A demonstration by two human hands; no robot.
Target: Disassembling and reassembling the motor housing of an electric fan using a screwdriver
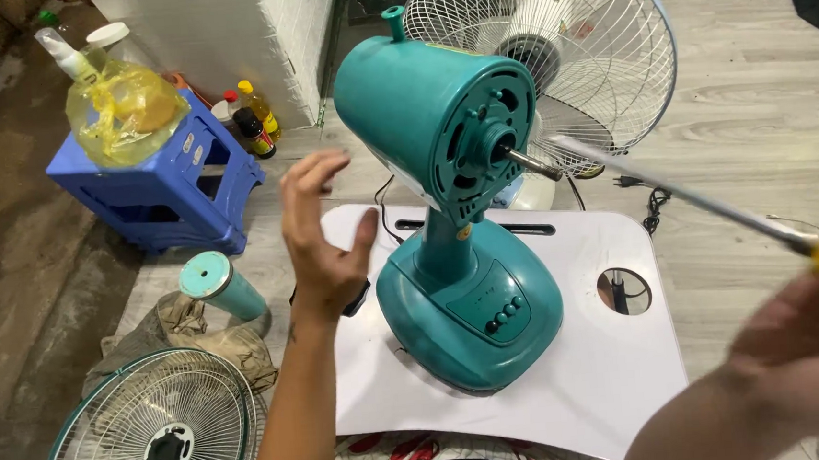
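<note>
A teal desk fan body (456, 207) without blades or grille stands on a white lap tray (592, 371), its bare motor shaft (532, 164) pointing right. My left hand (321, 228) hovers open just left of the motor housing, fingers spread, touching nothing. My right hand (803, 356) is blurred at the lower right and grips a yellow-handled screwdriver (706, 204). The screwdriver's long metal shank reaches up-left, its tip close to the shaft.
A white wire fan grille (598, 44) stands behind the fan. Another grille with a teal rim (155, 440) lies at the lower left beside a teal cylinder (221, 286). A blue plastic stool (161, 185) carries a yellow-bagged jug (122, 106); bottles (253, 121) stand by the wall.
</note>
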